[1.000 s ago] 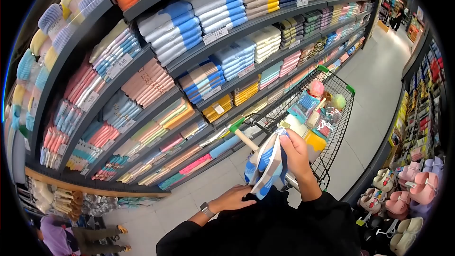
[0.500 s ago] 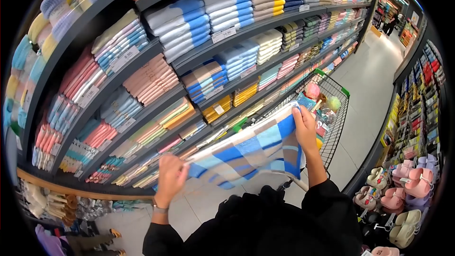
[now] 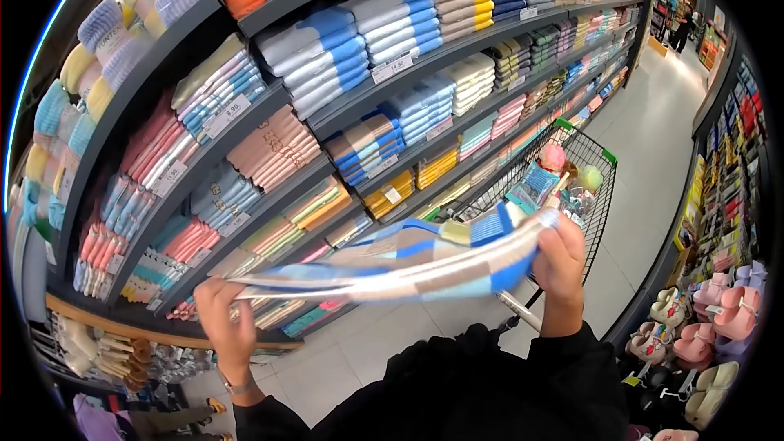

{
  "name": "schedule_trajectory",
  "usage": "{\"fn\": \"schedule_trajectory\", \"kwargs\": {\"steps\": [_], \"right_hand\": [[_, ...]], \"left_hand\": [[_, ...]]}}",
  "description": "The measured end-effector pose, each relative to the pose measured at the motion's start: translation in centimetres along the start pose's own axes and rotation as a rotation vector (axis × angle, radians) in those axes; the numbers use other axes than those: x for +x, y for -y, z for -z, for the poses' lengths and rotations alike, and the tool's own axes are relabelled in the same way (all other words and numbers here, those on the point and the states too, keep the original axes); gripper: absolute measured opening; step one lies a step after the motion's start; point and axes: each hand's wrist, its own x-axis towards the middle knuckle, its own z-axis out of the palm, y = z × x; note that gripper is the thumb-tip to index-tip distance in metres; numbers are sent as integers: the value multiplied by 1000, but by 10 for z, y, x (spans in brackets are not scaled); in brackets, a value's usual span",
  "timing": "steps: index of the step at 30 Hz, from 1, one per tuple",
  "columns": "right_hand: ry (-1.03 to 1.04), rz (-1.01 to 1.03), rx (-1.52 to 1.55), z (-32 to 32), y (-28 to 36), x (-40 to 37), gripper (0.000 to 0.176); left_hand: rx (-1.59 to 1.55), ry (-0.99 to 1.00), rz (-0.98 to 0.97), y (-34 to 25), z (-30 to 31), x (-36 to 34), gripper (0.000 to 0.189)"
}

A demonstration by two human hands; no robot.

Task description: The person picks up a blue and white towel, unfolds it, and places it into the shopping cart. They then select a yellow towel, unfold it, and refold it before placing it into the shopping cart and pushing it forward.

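A towel (image 3: 433, 257) with blue, grey-brown and white blocks is stretched between my two hands, its body blurred and billowing up toward the shelves. My left hand (image 3: 224, 322) is closed on one end at the lower left. At the other end, my right hand (image 3: 559, 257) pinches a corner in front of the shopping cart (image 3: 600, 196). The cart holds a pink item (image 3: 553, 157), a pale green item (image 3: 589, 177) and several packages. Folded towels in similar blue and brown (image 3: 366, 147) lie on the shelf beyond the held one.
Shelves of folded towels (image 3: 314, 53) with price tags curve along the left and front. Slippers (image 3: 696, 343) and hanging packages (image 3: 729, 163) line the right side. Another person (image 3: 680, 33) stands far down the aisle; part of a person (image 3: 155, 425) shows at lower left.
My hands have moved farther apart, the left one down and leftward, the right one lower and rightward. The towel, earlier hanging down, is now pulled long and billows upward. The view has shifted slightly.
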Motion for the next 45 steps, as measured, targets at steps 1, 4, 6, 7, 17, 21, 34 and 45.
{"fn": "schedule_trajectory", "kwargs": {"steps": [1,4,6,7,17,21,34,45], "right_hand": [[34,76,-114,6,1,2,21],[-102,-31,-392,7,-41,49,21],[-127,-74,-284,3,-66,49,20],[-115,-29,-351,-2,-66,44,20],[-119,-65,-238,-9,-68,33,20],[-147,-76,-202,-5,-69,28,20],[-189,-50,-229,-13,-7,3,19],[-168,-130,-203,0,-58,9,22]], "left_hand": [[-27,-39,-17,1,5,0,24],[0,91,-39,-4,-10,7,25],[53,179,-29,5,-38,8,25],[75,206,1,8,-47,8,24],[-126,295,167,13,-62,-11,18],[-188,293,195,8,-61,-14,18],[-910,449,533,2,-32,-38,11],[-1036,402,748,20,-42,-48,13]]}}
